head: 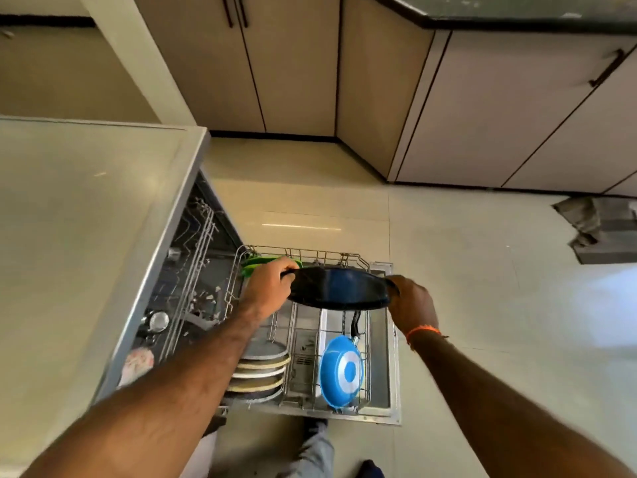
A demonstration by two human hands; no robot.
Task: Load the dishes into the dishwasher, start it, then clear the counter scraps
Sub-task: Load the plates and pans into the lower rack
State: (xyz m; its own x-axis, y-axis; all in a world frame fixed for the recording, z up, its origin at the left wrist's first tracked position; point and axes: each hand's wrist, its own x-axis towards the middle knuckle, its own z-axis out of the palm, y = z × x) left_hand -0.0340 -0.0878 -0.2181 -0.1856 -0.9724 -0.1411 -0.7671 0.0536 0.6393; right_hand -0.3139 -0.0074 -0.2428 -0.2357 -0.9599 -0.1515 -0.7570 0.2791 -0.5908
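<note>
I hold a black two-handled pan point(339, 288) level above the pulled-out lower rack point(312, 403) of the open dishwasher point(193, 270). My left hand point(270, 291) grips its left handle and my right hand point(413, 305) grips its right handle. In the rack, a blue frying pan point(341, 372) stands on edge at the right. A row of plates point(260, 372) stands at the left. Something green point(256, 263) lies at the rack's far left corner, partly behind my left hand.
The pale counter point(79, 236) runs over the dishwasher on the left. Beige cabinets point(293, 70) line the far wall and the right side. A grey cloth point(599, 225) lies on the tiled floor at the right. My legs show below the rack.
</note>
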